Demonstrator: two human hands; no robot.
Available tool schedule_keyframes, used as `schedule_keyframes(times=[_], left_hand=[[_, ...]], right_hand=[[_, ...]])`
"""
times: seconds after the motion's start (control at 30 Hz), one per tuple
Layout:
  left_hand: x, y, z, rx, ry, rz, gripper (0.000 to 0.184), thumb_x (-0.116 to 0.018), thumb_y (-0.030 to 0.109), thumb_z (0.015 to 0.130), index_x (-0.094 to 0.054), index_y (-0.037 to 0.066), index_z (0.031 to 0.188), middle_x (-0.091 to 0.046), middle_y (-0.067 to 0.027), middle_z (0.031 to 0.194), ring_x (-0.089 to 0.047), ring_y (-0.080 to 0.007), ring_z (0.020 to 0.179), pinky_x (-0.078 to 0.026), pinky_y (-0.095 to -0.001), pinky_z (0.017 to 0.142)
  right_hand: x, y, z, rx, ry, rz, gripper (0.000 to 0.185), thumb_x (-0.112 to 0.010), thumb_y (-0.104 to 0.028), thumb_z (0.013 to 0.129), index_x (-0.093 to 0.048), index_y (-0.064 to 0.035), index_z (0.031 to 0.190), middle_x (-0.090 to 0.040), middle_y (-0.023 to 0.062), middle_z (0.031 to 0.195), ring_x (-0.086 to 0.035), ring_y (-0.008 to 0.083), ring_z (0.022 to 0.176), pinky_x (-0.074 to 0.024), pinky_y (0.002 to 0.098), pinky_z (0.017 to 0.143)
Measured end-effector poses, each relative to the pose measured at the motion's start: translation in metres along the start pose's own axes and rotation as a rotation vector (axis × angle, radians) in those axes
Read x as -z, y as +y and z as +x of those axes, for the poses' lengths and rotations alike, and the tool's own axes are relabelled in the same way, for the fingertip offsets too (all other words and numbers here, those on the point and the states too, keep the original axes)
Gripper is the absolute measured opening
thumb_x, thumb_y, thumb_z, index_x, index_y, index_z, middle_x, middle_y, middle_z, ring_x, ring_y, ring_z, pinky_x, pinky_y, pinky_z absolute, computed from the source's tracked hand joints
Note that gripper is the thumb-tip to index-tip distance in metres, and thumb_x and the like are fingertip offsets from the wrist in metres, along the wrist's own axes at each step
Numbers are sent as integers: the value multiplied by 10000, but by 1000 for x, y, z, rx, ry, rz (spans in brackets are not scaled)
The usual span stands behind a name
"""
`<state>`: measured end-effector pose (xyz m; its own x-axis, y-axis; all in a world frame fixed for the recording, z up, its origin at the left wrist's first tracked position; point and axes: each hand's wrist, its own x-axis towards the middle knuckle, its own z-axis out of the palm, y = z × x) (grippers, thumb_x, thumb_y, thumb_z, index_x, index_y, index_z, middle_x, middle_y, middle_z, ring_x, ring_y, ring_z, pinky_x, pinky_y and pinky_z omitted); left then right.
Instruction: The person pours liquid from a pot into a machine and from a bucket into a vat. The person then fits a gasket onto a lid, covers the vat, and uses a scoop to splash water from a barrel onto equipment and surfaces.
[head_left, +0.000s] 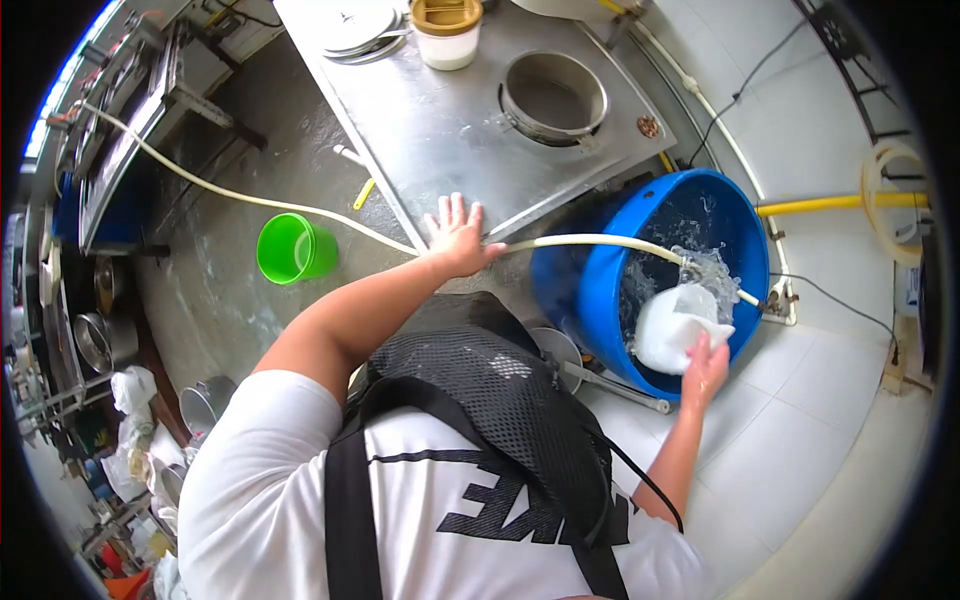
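Observation:
My left hand [460, 238] lies with fingers spread on the corner of the steel table [420, 130]. A cream hose [590, 240] passes by that hand and reaches over the rim of the blue barrel [590, 300]. In the barrel, water [708, 272] splashes near the hose end. My right hand [706, 370] is closed on the edge of a white plastic scoop [668, 330], which looks like a cut-off jug. The scoop is tilted inside the barrel's mouth, close to the splashing water. Its inside is mostly hidden.
A round metal pot [553, 125] is set in the tabletop, near a white tub with a brown rim [446, 50] and stacked lids [360, 28]. A green bucket [322, 250] stands on the wet floor. A yellow pipe [840, 203] runs along the wall behind the barrel.

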<state>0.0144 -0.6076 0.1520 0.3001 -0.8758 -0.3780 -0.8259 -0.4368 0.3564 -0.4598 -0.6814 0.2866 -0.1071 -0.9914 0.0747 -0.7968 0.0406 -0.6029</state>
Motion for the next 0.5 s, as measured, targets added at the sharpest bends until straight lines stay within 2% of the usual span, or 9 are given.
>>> schedule_keyframes(times=[0.07,0.1,0.17,0.2,0.27,0.33,0.4,0.47,0.5], left_hand=[[25,26,-8,78,-45,-57,910,-651,630,893,-425,13,1522,-217,-340,1632,-124,-509,1543,-193,-651,1208],[22,27,-3,83,-34,-74,910,-651,630,893,-425,13,1522,-217,-340,1632,-124,-509,1543,-193,-651,1208],[17,26,12,-45,-122,-410,728,-680,509,916,-543,13,1431,-445,-317,1520,-390,-457,1453,-369,-536,1165],[18,28,14,-47,-108,-429,728,-680,509,916,-543,13,1431,-445,-317,1520,-390,-457,1453,-369,-536,1165],[25,34,13,-80,-155,-683,656,-687,365,926,-519,7,1450,-559,-292,1403,-534,-441,1324,-468,-459,1098],[21,32,19,-56,-127,-734,646,-689,335,924,-513,18,1458,-559,-289,1404,-552,-434,1307,-479,-463,1087],[28,26,21,-24,-104,-779,639,-691,305,921,-508,28,1467,-558,-286,1405,-570,-427,1290,-490,-466,1076],[50,15,23,215,-121,-1071,652,-678,265,911,-484,39,1491,-548,-284,1427,-565,-422,1302,-502,-467,1063],[44,8,40,272,22,-1078,613,-675,209,875,-533,-4,1432,-583,-272,1396,-587,-414,1279,-520,-455,1042]], right_hand=[[32,-34,-8,25,-54,18,327,-654,-291,1021,-647,26,1099,-703,145,937,-672,203,773,-524,357,740],[41,-61,-9,45,-54,12,327,-654,-291,1021,-647,26,1099,-703,145,937,-672,203,773,-524,357,740],[49,-117,-16,369,-70,-22,310,-655,-248,1013,-645,31,1146,-717,188,1009,-700,284,878,-537,390,811],[47,-139,-14,390,-67,-31,310,-655,-248,1013,-645,31,1146,-717,188,1009,-700,284,878,-537,390,811],[33,-184,-5,728,-194,-322,332,-655,-221,1000,-629,37,1207,-709,236,1100,-693,379,982,-536,434,874],[1,-239,-6,756,-355,-400,386,-666,-245,981,-615,16,1262,-707,236,1123,-672,436,1035,-531,447,914],[-39,-299,-7,792,-624,-360,405,-659,-258,972,-613,-8,1286,-693,249,1149,-650,444,1075,-525,464,932],[-87,-337,-2,887,-741,-401,424,-652,-284,971,-608,-29,1307,-690,240,1155,-640,440,1087,-523,467,931],[-109,-358,-2,957,-730,-378,386,-653,-296,967,-617,-30,1244,-690,261,1103,-640,460,1050,-526,495,894]])
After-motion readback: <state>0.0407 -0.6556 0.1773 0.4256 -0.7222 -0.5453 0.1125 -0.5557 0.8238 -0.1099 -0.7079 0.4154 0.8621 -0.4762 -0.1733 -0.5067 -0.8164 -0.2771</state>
